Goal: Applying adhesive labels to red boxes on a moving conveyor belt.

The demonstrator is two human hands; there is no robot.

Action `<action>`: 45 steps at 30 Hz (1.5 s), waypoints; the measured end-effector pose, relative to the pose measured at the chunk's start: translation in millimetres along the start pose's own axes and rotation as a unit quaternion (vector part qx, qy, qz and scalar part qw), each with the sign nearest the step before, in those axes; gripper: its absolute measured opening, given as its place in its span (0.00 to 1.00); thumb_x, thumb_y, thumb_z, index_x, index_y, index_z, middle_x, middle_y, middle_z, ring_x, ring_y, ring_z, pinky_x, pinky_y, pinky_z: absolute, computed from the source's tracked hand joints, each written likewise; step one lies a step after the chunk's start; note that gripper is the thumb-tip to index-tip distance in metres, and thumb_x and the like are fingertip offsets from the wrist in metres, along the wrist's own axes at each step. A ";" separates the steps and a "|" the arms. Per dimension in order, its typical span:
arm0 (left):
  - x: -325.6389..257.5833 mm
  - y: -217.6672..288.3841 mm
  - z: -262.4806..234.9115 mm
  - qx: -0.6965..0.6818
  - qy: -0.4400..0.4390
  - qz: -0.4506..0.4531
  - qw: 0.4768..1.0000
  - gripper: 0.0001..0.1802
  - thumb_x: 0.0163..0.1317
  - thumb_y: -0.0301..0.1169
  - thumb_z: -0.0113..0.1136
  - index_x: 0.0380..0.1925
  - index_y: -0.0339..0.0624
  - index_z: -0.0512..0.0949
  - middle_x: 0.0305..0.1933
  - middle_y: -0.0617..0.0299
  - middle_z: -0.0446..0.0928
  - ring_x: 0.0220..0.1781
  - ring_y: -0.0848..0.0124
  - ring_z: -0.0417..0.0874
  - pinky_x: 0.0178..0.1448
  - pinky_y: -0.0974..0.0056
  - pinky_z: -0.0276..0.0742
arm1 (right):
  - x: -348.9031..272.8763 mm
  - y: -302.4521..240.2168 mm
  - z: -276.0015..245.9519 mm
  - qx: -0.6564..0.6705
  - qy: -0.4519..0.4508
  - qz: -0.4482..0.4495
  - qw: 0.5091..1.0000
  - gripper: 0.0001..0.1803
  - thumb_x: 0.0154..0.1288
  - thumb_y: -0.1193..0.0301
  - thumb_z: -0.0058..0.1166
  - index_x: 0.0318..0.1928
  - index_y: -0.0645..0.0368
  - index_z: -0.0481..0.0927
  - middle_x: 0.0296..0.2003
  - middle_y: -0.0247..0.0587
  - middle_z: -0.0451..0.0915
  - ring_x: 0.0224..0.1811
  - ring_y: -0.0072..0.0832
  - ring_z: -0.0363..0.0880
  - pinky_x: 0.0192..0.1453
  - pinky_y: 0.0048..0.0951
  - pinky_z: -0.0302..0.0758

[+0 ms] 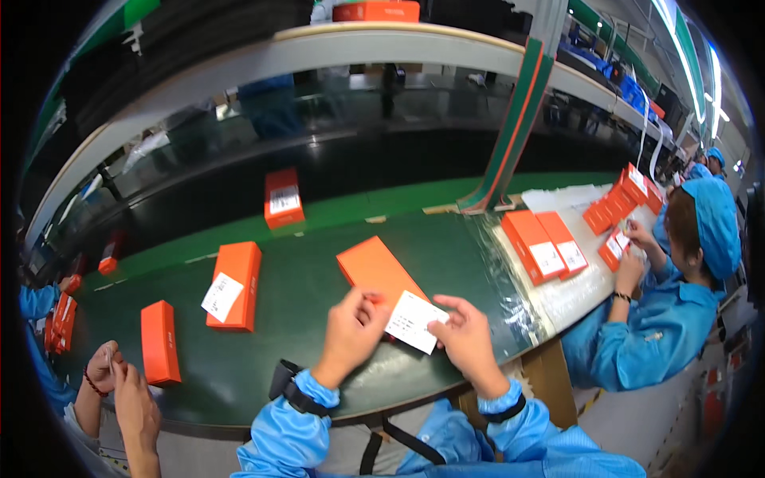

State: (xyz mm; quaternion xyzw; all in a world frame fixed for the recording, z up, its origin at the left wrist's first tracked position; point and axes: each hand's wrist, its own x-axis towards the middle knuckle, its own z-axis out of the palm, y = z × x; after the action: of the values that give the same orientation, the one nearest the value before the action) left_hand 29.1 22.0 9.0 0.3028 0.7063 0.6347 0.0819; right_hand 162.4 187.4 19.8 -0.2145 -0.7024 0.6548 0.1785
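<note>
An orange box [381, 267] is laid slantwise on the green table [303, 334], just right of the frame's centre, with a white label [410, 319] over its near end. The label's right edge appears to be pinched by the right hand [466, 334], the thumb being set on top. The left hand [351, 325] is held half curled beside the box's near left edge; whether anything is gripped there cannot be told. The box is judged to be light, stiff card, smooth enough to slide, with corners easily dented; it would best be held across its long sides. The label seems thin and easily creased, so it should be taken lightly by opposite edges.
</note>
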 end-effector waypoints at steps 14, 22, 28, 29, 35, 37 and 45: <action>-0.9 7.8 -23.6 -0.287 -0.219 -0.249 0.899 0.08 0.69 0.25 0.63 0.42 0.29 0.83 0.33 0.57 0.84 0.29 0.75 0.84 0.32 0.73 0.81 | 8.1 -8.5 -3.2 0.032 -0.071 0.007 0.997 0.14 0.70 0.80 0.57 0.53 0.73 0.80 0.42 0.44 0.86 0.41 0.22 0.86 0.47 0.23 0.83; -1.3 0.9 -20.3 -0.381 -0.318 -0.263 0.827 0.14 0.68 0.26 0.64 0.50 0.32 0.81 0.43 0.56 0.86 0.42 0.70 0.88 0.47 0.67 0.85 | -0.3 -11.1 2.2 0.140 -0.097 0.024 0.985 0.12 0.71 0.80 0.57 0.53 0.71 0.79 0.43 0.44 0.85 0.44 0.22 0.85 0.49 0.24 0.82; -24.9 4.9 -3.6 -0.427 -0.371 -0.276 0.777 0.19 0.72 0.32 0.60 0.60 0.37 0.77 0.55 0.62 0.83 0.51 0.74 0.85 0.58 0.65 0.81 | -23.0 -19.4 -1.0 0.161 -0.169 0.000 0.972 0.14 0.67 0.79 0.61 0.52 0.67 0.80 0.48 0.41 0.83 0.48 0.24 0.83 0.55 0.27 0.81; -27.1 9.9 7.5 -0.402 -0.365 -0.294 0.786 0.18 0.73 0.33 0.59 0.58 0.36 0.77 0.53 0.61 0.83 0.50 0.74 0.85 0.56 0.65 0.82 | -27.5 -23.9 -8.4 0.138 -0.163 -0.032 0.976 0.16 0.66 0.78 0.64 0.53 0.65 0.81 0.49 0.41 0.82 0.50 0.25 0.83 0.56 0.29 0.80; -45.5 41.0 75.1 -0.449 -0.438 -0.407 0.664 0.11 0.78 0.33 0.50 0.46 0.36 0.74 0.36 0.55 0.83 0.34 0.68 0.88 0.40 0.67 0.87 | -54.5 -36.5 -90.7 -0.117 -0.169 -0.159 0.966 0.16 0.57 0.76 0.71 0.46 0.57 0.86 0.50 0.45 0.77 0.54 0.32 0.77 0.60 0.33 0.74; -52.9 49.2 102.8 -0.435 -0.437 -0.424 0.663 0.07 0.75 0.30 0.50 0.42 0.37 0.73 0.31 0.54 0.82 0.28 0.69 0.86 0.33 0.68 0.84 | -69.5 -32.6 -118.4 -0.071 -0.092 -0.196 0.974 0.08 0.58 0.79 0.69 0.39 0.59 0.86 0.50 0.43 0.77 0.54 0.32 0.78 0.59 0.31 0.74; -109.4 10.9 259.7 -0.014 -0.329 -0.153 0.932 0.09 0.73 0.29 0.51 0.43 0.31 0.73 0.31 0.56 0.83 0.26 0.70 0.86 0.31 0.66 0.83 | -113.8 -13.4 -223.4 0.125 0.274 -0.133 0.944 0.06 0.70 0.80 0.57 0.45 0.64 0.81 0.38 0.36 0.85 0.40 0.19 0.82 0.49 0.22 0.79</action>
State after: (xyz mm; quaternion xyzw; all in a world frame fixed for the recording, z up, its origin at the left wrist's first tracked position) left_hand 250.3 183.9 -57.1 0.3817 0.6684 0.4888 0.4106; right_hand 376.4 314.1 54.2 -0.2663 -0.5610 0.6236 0.4749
